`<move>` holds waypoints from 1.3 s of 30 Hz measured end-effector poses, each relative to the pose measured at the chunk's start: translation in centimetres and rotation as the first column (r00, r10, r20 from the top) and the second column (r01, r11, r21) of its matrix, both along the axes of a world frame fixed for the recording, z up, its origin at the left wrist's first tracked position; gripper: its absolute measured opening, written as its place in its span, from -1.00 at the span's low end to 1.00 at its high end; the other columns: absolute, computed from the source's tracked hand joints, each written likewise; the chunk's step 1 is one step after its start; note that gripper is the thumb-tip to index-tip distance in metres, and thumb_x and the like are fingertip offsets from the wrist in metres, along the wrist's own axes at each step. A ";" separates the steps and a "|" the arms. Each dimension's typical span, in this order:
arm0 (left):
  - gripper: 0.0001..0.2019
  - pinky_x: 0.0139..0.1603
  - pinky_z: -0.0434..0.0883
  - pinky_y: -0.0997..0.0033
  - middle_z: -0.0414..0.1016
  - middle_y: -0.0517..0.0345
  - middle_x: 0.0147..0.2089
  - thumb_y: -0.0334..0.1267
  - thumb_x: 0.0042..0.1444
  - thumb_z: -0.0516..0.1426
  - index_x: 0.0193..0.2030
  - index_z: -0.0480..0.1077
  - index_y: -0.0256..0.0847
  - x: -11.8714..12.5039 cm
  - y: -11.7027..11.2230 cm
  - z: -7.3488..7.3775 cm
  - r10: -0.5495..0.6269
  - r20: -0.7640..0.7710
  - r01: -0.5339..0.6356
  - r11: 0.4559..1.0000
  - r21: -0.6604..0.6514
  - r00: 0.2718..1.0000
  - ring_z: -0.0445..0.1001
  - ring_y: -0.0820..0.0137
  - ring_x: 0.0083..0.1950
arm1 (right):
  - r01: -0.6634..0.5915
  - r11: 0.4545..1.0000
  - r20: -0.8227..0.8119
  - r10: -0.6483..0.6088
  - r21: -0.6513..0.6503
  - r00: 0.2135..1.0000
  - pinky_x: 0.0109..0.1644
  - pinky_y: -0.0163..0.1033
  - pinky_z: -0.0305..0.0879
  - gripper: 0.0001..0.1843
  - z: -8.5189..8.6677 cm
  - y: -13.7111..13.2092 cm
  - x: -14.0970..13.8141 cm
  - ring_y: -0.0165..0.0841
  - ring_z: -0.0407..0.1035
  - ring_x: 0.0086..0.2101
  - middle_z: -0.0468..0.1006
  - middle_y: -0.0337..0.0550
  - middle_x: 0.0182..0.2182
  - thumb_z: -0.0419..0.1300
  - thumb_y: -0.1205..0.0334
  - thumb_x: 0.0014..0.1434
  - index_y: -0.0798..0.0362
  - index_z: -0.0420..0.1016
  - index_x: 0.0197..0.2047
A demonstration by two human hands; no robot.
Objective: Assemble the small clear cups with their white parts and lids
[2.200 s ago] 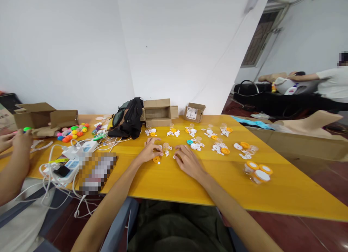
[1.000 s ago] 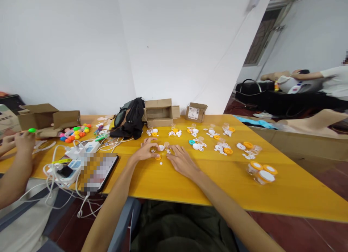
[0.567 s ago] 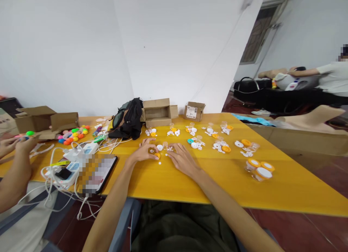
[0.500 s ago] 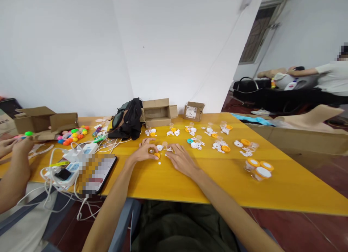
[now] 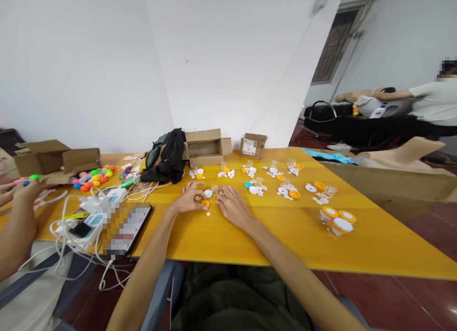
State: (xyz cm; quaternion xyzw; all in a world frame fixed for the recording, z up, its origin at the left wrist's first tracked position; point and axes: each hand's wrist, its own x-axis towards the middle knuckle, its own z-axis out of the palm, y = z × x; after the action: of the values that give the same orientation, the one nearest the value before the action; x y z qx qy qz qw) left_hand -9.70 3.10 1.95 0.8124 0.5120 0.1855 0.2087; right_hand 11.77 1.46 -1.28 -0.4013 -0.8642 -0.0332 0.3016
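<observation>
My left hand [image 5: 187, 200] rests on the yellow table [image 5: 250, 245], fingers bent and apart, arched over small parts. Its thumb tip touches an orange cap [image 5: 204, 203], and a white cap [image 5: 208, 193] lies just off its fingertips. A tiny white piece [image 5: 208, 213] sits loose in front of the thumb. My right hand [image 5: 233, 207] lies flat and open beside it, with the fingertips at a small clear vial [image 5: 214, 190] and some white bits. Neither hand has anything lifted off the table.
More caps and vials [image 5: 285, 190] are scattered right of my hands, and lidded jars [image 5: 337, 220] stand farther right. A phone [image 5: 125, 225], power strip [image 5: 89, 220] and cables lie left. A black bag [image 5: 167, 155] and boxes [image 5: 205, 147] line the wall. Another person's hands [image 5: 19, 193] work at far left.
Both hands have slid slightly away from me and closer together. My right hand moved left toward the vial; the orange cap stays by my left thumb.
</observation>
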 end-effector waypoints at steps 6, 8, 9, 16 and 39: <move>-0.83 0.40 0.01 -0.09 0.21 0.11 0.34 -0.20 -0.07 0.35 -0.29 0.56 -0.08 0.4 -0.3 0.5 -0.010 0.018 0.010 0.999 0.043 1.000 0.08 0.03 0.39 | 0.028 0.999 -0.059 -0.030 -0.041 0.998 0.01 -0.03 0.34 -0.77 -0.3 0.4 0.1 -0.16 0.33 -0.05 0.48 0.00 -0.08 0.09 0.41 0.26 0.00 0.57 -0.22; -0.83 0.40 0.03 -0.07 0.21 0.10 0.33 -0.20 -0.07 0.34 -0.29 0.56 -0.09 0.5 -0.3 0.5 -0.018 0.030 0.017 0.998 0.057 0.999 0.08 0.03 0.39 | 0.026 0.998 -0.090 -0.030 -0.055 0.995 0.03 -0.03 0.32 -0.79 -0.5 0.6 0.1 -0.17 0.33 -0.04 0.47 -0.01 -0.09 0.11 0.40 0.25 -0.01 0.57 -0.24; -0.83 0.40 0.03 -0.06 0.21 0.10 0.33 -0.19 -0.06 0.34 -0.28 0.56 -0.09 0.5 -0.3 0.5 -0.024 0.032 0.023 0.998 0.060 0.999 0.08 0.03 0.39 | 0.026 0.998 -0.105 -0.033 -0.064 0.994 0.04 -0.02 0.32 -0.80 -0.6 0.7 0.1 -0.17 0.32 -0.04 0.46 -0.02 -0.08 0.12 0.39 0.25 -0.01 0.57 -0.26; -0.85 0.41 0.04 -0.06 0.21 0.11 0.33 -0.20 -0.05 0.33 -0.30 0.54 -0.09 0.6 -0.3 0.4 -0.048 0.042 0.044 0.996 0.073 0.998 0.05 0.01 0.41 | 0.051 0.995 -0.190 -0.066 -0.083 0.980 0.04 0.07 0.31 -0.86 -1.6 1.4 0.1 -0.14 0.30 -0.05 0.43 0.00 -0.07 0.17 0.34 0.21 0.01 0.55 -0.33; -0.83 0.40 0.05 -0.04 0.20 0.09 0.35 -0.21 0.01 0.32 -0.22 0.55 -0.08 2.4 -0.9 0.3 -0.089 0.049 0.077 0.974 0.213 0.995 0.02 0.06 0.41 | -0.064 0.985 -0.425 -0.011 -0.161 0.905 0.03 -0.06 0.29 -0.86 -0.7 0.9 0.2 -0.20 0.37 -0.13 0.50 -0.07 -0.19 0.14 0.26 0.25 0.00 0.47 -0.35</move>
State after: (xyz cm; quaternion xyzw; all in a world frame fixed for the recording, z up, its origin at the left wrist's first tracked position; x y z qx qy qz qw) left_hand -7.34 2.20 2.25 0.8448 0.4486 0.2536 0.1437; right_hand 11.97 2.41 -2.03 -0.4116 -0.7830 0.1333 0.4469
